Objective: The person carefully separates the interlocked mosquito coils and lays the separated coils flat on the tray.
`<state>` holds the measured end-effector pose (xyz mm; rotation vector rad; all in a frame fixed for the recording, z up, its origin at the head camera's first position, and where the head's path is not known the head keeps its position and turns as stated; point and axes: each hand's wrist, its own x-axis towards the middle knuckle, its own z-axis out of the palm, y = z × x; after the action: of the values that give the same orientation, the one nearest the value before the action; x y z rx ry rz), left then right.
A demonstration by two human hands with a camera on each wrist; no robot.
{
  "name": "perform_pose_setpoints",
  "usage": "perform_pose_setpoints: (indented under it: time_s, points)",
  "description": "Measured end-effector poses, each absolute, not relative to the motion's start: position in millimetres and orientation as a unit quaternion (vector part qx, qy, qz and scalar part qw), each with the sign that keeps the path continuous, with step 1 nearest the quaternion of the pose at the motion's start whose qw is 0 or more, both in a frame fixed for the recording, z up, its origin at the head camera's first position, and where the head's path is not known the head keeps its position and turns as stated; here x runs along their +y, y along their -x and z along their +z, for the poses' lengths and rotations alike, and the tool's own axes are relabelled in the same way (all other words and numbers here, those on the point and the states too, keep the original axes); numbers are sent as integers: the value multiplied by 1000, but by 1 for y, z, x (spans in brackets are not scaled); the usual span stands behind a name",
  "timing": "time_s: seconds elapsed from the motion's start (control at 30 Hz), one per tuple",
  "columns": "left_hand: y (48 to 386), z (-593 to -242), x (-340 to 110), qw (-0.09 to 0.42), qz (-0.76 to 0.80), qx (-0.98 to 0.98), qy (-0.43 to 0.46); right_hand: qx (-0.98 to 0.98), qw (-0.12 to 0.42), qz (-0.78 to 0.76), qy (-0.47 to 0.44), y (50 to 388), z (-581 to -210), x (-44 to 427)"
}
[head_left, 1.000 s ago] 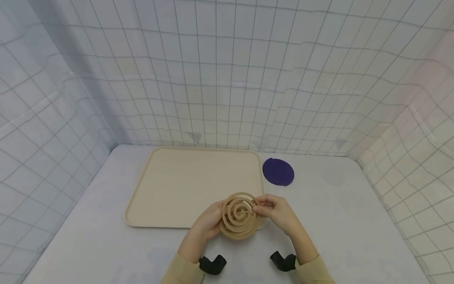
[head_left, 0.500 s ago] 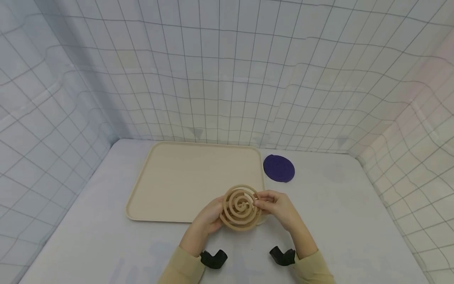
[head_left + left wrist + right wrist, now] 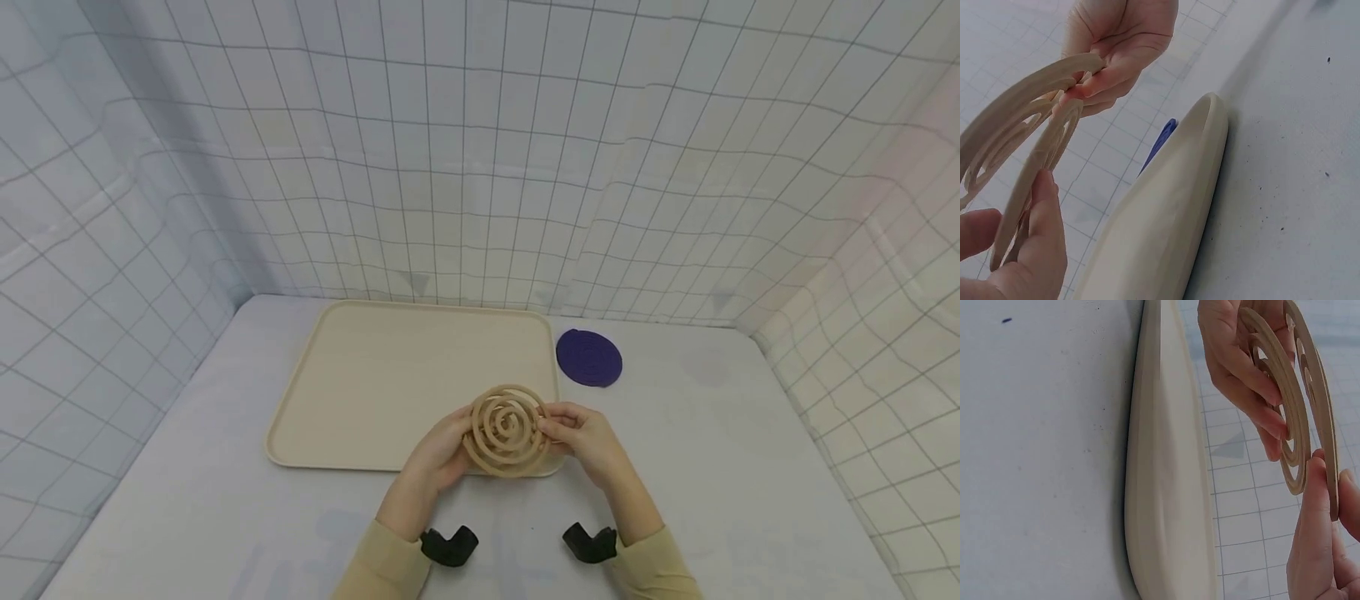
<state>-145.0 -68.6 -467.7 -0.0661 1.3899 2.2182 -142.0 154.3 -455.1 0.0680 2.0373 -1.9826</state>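
A tan spiral disc (image 3: pixel 508 429) is held between both hands above the tray's near right corner. My left hand (image 3: pixel 438 454) grips its left edge, and my right hand (image 3: pixel 588 437) pinches its right edge between thumb and fingers. From the side, in the left wrist view, two spiral layers (image 3: pixel 1029 87) stand apart like an opened V; my left hand (image 3: pixel 1035 250) holds the nearer one. In the right wrist view, my right hand (image 3: pixel 1316 544) pinches the lower end of one layer (image 3: pixel 1322 406), while my left hand (image 3: pixel 1235 356) is on the other.
The cream tray (image 3: pixel 405 367) lies on the white table (image 3: pixel 705 467), left of centre. A purple coiled disc (image 3: pixel 588 357) lies just beyond its right edge. A grid-patterned curtain (image 3: pixel 465 167) encloses the back and sides.
Both hands have raised the spiral slightly and tilted it, shifting it a little away from the body. The head view has also shifted slightly. The tray and purple disc stay put on the table.
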Motion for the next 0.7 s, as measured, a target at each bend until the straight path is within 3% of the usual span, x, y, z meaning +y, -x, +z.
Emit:
perform_pose_setpoints:
  time_s: [0.7]
  points:
    - [155, -462, -96, 153, 807, 564, 91, 665, 133, -732, -66, 153, -463, 175]
